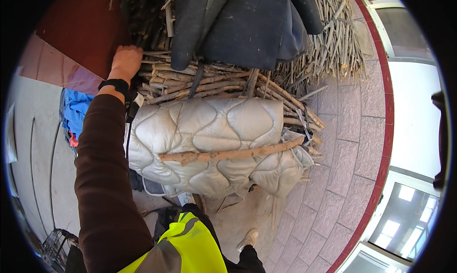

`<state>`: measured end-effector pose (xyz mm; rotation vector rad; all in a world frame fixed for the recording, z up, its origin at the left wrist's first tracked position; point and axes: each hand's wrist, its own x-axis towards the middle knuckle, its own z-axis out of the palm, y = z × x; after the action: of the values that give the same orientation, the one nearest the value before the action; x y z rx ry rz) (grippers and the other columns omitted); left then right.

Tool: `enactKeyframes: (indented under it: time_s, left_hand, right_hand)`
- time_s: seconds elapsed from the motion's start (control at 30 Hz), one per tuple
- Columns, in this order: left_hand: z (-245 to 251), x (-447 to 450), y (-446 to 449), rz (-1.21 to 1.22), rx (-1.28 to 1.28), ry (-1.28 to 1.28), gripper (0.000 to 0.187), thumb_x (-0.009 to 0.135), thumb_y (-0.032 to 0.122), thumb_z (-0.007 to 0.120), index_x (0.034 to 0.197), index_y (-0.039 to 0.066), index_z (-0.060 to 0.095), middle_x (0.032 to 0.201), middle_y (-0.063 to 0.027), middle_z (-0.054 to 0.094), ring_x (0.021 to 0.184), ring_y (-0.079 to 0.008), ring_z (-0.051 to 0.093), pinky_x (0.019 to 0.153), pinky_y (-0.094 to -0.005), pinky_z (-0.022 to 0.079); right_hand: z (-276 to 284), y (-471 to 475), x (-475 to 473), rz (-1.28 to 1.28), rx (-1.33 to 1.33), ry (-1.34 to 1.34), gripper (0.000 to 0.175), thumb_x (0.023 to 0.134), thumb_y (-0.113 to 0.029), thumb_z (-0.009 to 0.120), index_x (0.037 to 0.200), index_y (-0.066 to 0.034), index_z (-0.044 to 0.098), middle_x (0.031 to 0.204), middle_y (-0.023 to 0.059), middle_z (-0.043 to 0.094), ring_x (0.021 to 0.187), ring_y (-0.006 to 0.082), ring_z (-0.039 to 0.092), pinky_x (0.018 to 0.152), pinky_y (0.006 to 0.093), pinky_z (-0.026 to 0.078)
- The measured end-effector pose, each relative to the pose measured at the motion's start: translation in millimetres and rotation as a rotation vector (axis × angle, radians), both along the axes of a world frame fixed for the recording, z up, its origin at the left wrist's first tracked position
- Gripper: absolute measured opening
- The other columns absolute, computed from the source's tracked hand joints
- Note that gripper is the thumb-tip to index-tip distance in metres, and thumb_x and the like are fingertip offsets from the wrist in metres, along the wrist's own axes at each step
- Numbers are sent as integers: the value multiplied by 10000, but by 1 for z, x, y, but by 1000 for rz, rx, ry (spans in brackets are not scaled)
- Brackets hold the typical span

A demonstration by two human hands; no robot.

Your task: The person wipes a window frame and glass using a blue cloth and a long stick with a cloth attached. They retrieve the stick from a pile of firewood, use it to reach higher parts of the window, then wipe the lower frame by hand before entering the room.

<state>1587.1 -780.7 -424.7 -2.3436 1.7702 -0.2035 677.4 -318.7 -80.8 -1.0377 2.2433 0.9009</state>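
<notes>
My left hand, with a dark band on its wrist, reaches to the lower right edge of a dark red panel, beside a stack of cut sticks. Its fingers look curled, but their tips are hidden, so whether they hold the edge cannot be told. My right hand is out of view. Below the stack lies a silvery quilted cover, with one thick bare stick resting across it. A dark jacket is draped over the sticks above.
An upright bundle of thin branches stands at the upper right by a tiled wall with white-framed windows. Blue cloth lies left of my forearm. A wire basket is at the lower left. Loose twigs lie on the floor near my shoe.
</notes>
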Motion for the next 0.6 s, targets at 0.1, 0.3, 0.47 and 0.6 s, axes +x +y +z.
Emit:
enactKeyframes:
  time_s: [0.1, 0.3, 0.47, 0.6]
  left_hand:
    - [22, -6, 1, -93, 49, -4, 160, 781, 91, 483, 859, 61, 619, 861, -111, 645, 826, -249, 632, 735, -386, 480]
    - [54, -54, 28, -190, 175, 128, 144, 797, 137, 499, 850, 59, 609, 816, -101, 668, 721, -259, 663, 587, -373, 521]
    - [47, -68, 27, 142, 196, 213, 190, 800, 147, 509, 897, 54, 643, 896, -132, 663, 832, -278, 651, 693, -378, 521]
    - [36, -119, 14, 204, 246, 280, 217, 804, 142, 500, 923, 56, 659, 945, -146, 655, 888, -295, 636, 753, -388, 511]
  right_hand:
    - [-12, -6, 13, 234, 37, -134, 221, 824, -239, 617, 992, -97, 645, 710, 80, 649, 541, 155, 577, 505, 290, 455]
    - [-38, -58, 27, -283, 4, -172, 209, 838, -180, 596, 1018, -75, 612, 717, 73, 639, 554, 156, 589, 479, 308, 467]
    - [-74, -62, -6, -271, -96, -231, 200, 845, -186, 604, 1025, -99, 597, 762, 103, 644, 548, 167, 614, 446, 303, 479]
    - [-107, -32, -41, -310, -85, -296, 208, 844, -190, 607, 1030, -97, 595, 770, 99, 644, 554, 166, 616, 446, 303, 480]
